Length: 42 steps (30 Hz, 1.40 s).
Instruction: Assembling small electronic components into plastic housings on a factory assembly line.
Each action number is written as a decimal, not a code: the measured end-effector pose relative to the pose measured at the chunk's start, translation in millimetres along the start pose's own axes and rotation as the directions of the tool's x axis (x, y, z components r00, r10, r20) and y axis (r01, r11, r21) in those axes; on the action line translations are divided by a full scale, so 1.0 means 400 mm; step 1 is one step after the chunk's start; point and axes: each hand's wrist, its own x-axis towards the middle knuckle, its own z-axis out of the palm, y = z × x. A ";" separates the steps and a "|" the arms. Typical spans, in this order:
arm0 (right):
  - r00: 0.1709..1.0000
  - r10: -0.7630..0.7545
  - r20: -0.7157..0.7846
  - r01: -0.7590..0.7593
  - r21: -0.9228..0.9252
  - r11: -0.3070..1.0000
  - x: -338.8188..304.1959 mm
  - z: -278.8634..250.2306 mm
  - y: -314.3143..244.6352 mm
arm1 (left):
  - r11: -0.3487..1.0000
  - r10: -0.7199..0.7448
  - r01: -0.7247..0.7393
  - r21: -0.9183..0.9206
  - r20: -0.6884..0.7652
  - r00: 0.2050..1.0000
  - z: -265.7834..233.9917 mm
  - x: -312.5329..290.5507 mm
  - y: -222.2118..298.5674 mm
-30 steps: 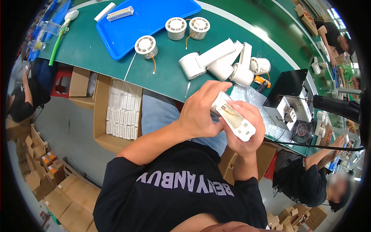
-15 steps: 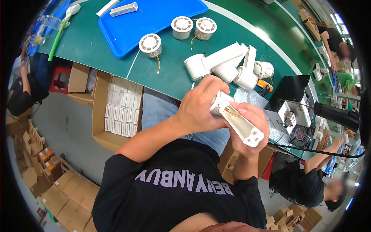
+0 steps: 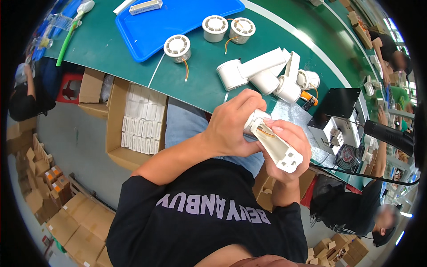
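My left hand is wrapped round the round head of a white plastic fan housing. Along the hollow, open-sided handle of the same piece, my right hand grips with the thumb near the head. A thin orange wire shows inside the handle; the palms hide much of the head. Just beyond my hands lie several assembled white housings with long handles, close together on the green table. A round white fan unit with an orange wire rests beside them.
A blue tray sits at the far left, near round fan units. An orange-handled tool lies right of the housings, before a black-and-white machine. A carton of white parts stands below the table's edge. Co-workers sit at both sides.
Both hands keep their grip on the fan housing, which has hardly moved. The table view has shifted slightly. At the right, a co-worker's arm has reached farther up.
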 end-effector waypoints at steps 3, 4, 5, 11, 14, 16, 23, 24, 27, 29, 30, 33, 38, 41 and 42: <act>0.998 0.011 0.064 -0.009 -0.027 1.000 0.014 0.020 -0.005 | 0.999 0.029 -0.029 0.014 -0.010 1.000 -0.014 0.000 -0.009; 0.996 0.013 0.083 -0.011 -0.020 1.000 0.018 0.029 -0.003 | 0.999 0.045 -0.045 0.012 -0.019 0.999 -0.024 -0.001 -0.012; 0.996 0.004 0.084 -0.004 -0.005 1.000 0.017 0.041 0.006 | 0.999 0.043 -0.042 0.027 -0.024 0.999 -0.037 -0.003 -0.012; 0.998 0.066 -0.008 -0.064 0.174 0.983 0.069 0.110 0.068 | 0.990 -0.075 0.039 0.136 0.271 0.960 -0.198 0.033 0.005; 0.963 0.269 0.029 -0.270 0.195 0.943 0.129 0.164 0.100 | 0.976 0.049 -0.121 0.180 0.359 0.932 -0.355 0.096 -0.115; 0.942 0.334 0.032 -0.334 0.176 0.926 0.206 0.230 0.084 | 0.877 -0.008 -0.087 0.473 0.195 0.981 -0.439 0.126 -0.155; 0.906 0.423 -0.005 -0.421 0.092 0.902 0.304 0.332 0.171 | 0.895 -0.085 0.000 0.445 0.170 0.982 -0.488 0.130 -0.219; 0.898 0.434 -0.075 -0.430 0.065 0.901 0.305 0.338 0.175 | 0.935 -0.130 0.115 0.337 0.024 0.991 -0.494 0.111 -0.205; 0.910 -0.182 -0.372 -0.052 -0.538 0.842 0.405 0.348 0.149 | 0.982 -0.046 0.093 0.163 -0.268 0.962 -0.487 0.030 -0.220; 0.959 -0.219 -0.181 0.115 -0.456 0.882 0.508 0.410 0.123 | 0.973 -0.178 0.114 -0.203 -0.330 0.927 -0.457 -0.039 -0.235; 0.965 -0.262 0.010 0.250 -0.337 0.907 0.557 0.457 0.117 | 0.911 -0.255 0.113 -0.396 -0.326 0.910 -0.442 -0.069 -0.224; 0.934 -0.042 0.354 0.133 -0.238 0.962 0.659 0.675 0.162 | 0.745 -0.397 0.155 -0.649 -0.245 0.885 -0.397 -0.125 -0.207; 0.838 0.095 0.537 0.199 -0.462 0.864 0.706 0.841 0.269 | 0.624 -0.450 0.161 -0.765 -0.183 0.874 -0.352 -0.160 -0.227; 0.913 0.190 0.360 -0.021 -0.425 0.905 0.659 0.840 0.264 | 0.578 -0.454 0.129 -0.806 -0.186 0.871 -0.361 -0.149 -0.203; 0.912 0.197 0.359 -0.029 -0.424 0.905 0.643 0.815 0.227 | 0.576 -0.459 0.137 -0.806 -0.180 0.870 -0.372 -0.149 -0.196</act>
